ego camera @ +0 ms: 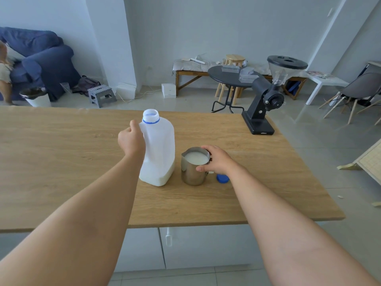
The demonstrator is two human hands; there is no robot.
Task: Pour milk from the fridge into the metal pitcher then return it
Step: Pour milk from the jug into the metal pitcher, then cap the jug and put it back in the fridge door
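Observation:
A translucent plastic milk jug (159,149) stands upright on the wooden table (61,162), its mouth uncapped and a little milk left at the bottom. My left hand (132,139) is closed around the jug's handle. Just right of the jug stands the metal pitcher (192,172), filled with milk close to its rim. My right hand (216,161) grips the pitcher at its handle side. The jug's blue cap (222,178) lies on the table right of the pitcher, partly under my right wrist.
A black coffee grinder (266,100) stands at the table's far right corner. Beyond the table are a round black side table (226,76), a bench, chairs, a blue armchair (41,58) and a bin. White cabinet fronts sit below the table's near edge.

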